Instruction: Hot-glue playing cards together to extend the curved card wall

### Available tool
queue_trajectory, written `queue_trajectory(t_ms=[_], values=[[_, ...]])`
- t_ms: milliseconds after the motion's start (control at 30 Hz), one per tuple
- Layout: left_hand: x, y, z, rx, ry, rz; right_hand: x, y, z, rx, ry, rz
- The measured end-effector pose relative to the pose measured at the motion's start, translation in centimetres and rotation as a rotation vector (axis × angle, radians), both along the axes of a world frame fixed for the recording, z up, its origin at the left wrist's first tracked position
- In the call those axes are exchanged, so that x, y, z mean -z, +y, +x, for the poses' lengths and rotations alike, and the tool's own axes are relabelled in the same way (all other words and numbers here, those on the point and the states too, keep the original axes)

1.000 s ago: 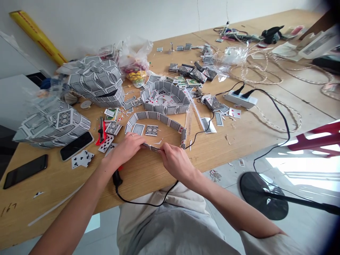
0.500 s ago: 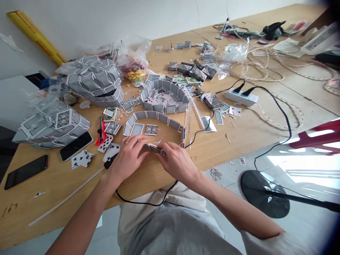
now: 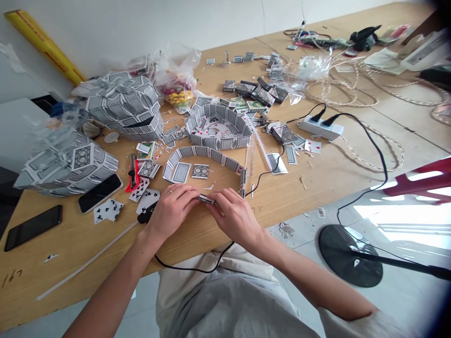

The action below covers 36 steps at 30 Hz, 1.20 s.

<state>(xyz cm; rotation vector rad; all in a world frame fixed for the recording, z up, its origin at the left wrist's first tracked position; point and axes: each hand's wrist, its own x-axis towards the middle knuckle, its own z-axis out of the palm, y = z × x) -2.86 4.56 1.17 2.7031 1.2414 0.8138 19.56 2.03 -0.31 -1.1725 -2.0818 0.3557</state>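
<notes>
Both hands meet near the table's front edge around a small folded card piece [image 3: 205, 199] with a dark pattern. My left hand [image 3: 174, 206] grips its left end, fingers closed. On its right end, my right hand [image 3: 232, 211] is closed too. Just beyond them stands a curved strip of joined cards [image 3: 200, 152], open toward me. Inside the curve lie a grey-backed card [image 3: 182, 172] and a dark patterned card [image 3: 200, 171]. Behind it sits a ring-shaped card wall [image 3: 220, 141] with cards inside.
Left are two large card-built shapes [image 3: 123, 105] [image 3: 66, 162], a red cutter [image 3: 132, 173] and two phones [image 3: 33, 227] [image 3: 100, 193]. A black cord [image 3: 197, 269] hangs by the front edge. At right is a power strip [image 3: 321, 127].
The card piece between my hands has turned and lies flatter, with a narrow edge showing. My left fingers have drawn closer together. The view has shifted slightly.
</notes>
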Motion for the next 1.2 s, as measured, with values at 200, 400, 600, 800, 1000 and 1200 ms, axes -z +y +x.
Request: queue_trajectory(t_ms=[200,400,600,800,1000,1200], values=[[0.3,0.2,-0.1,0.021,-0.005,0.012,0.2,-0.1,0.2,0.024,0.01,-0.016],[0.4,0.4,-0.1,0.013,0.005,0.021,0.3,-0.2,0.4,0.056,-0.011,-0.088],[0.6,0.7,-0.1,0.029,-0.021,0.008,0.3,-0.2,0.5,0.056,-0.03,-0.104],[0.4,0.9,0.0,0.063,-0.025,-0.021,0.2,-0.2,0.5,0.031,-0.051,-0.095],[-0.2,1.2,0.3,0.1,0.031,-0.014,0.2,-0.2,0.2,0.03,-0.047,-0.065],[-0.4,1.6,0.4,0.16,0.016,-0.117,0.2,-0.2,-0.1,0.035,-0.028,-0.032]])
